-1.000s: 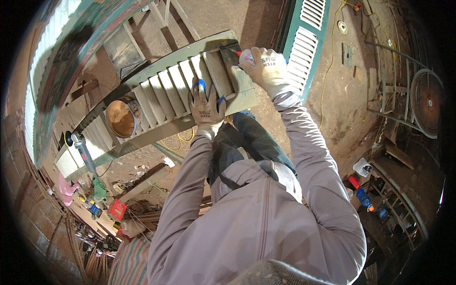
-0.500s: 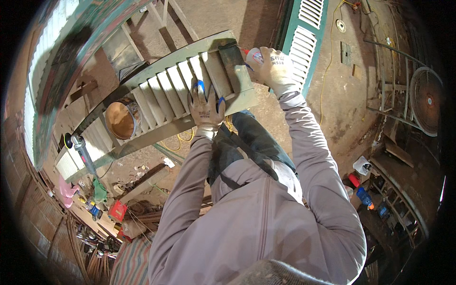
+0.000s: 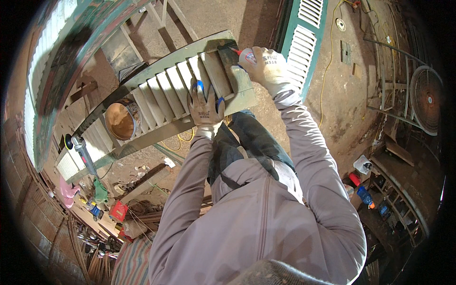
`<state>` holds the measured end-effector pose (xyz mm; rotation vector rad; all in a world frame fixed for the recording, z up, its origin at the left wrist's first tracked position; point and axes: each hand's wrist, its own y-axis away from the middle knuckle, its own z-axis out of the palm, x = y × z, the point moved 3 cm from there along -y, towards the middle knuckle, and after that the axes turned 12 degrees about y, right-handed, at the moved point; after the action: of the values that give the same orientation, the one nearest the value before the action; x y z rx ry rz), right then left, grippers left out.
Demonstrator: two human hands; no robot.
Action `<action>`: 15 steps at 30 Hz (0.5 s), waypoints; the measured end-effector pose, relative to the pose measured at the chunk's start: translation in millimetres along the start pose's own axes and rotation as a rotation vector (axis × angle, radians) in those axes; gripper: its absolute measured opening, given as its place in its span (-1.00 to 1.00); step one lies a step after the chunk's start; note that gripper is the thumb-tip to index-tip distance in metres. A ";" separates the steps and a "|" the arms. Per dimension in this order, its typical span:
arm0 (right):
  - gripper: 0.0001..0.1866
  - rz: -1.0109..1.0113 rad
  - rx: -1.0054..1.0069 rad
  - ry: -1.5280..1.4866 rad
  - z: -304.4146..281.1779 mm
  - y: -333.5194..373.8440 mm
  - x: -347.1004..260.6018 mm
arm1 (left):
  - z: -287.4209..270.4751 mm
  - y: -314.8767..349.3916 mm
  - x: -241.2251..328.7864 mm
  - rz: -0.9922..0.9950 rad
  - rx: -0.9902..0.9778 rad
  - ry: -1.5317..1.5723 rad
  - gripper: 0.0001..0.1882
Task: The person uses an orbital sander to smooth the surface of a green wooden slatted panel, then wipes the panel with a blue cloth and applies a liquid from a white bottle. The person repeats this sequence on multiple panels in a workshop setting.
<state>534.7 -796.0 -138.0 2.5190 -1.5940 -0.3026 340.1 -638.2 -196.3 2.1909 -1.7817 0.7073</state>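
Louvred panel [image 3: 172, 127], grey-green with pale slats, runs slantwise across the scene from the near left to the far right, ahead of the person's body. The left hand [image 3: 206, 111], in a pale work glove with blue at the fingertips, lies palm down on the panel's right half, its fingers spread over the slats and holding nothing. The right hand [image 3: 271, 66], gloved alike, is curled around a white bottle [image 3: 246, 57] with a red nozzle, just beside the panel's right end. The nozzle points left over the end rail; whether its tip touches the wood, I cannot tell.

Left of the left hand, a bucket [image 3: 137, 115] with brown contents rests on the slats. Farther left, an angle grinder [image 3: 83, 154] lies across the panel's end. On the far right, beyond the right hand, is a green shutter [image 3: 300, 54] with white slats. A round fan [image 3: 424, 102] sits at the right edge.
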 end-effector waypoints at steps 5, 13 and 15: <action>-0.29 0.028 -0.071 -0.015 -9.2 -2.1 1.3 | -2.3 -1.1 0.2 0.008 0.010 0.019 -0.38; -0.29 0.020 -0.086 0.017 -8.7 6.7 5.4 | -4.3 3.1 0.8 0.012 0.002 0.040 -0.38; -0.34 0.026 -0.023 0.048 -2.9 8.7 -1.6 | -7.2 3.6 3.2 0.018 0.014 0.054 -0.38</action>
<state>527.1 -798.2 -133.0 2.4673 -1.5953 -0.2541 335.5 -638.4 -188.9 2.1464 -1.7770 0.7771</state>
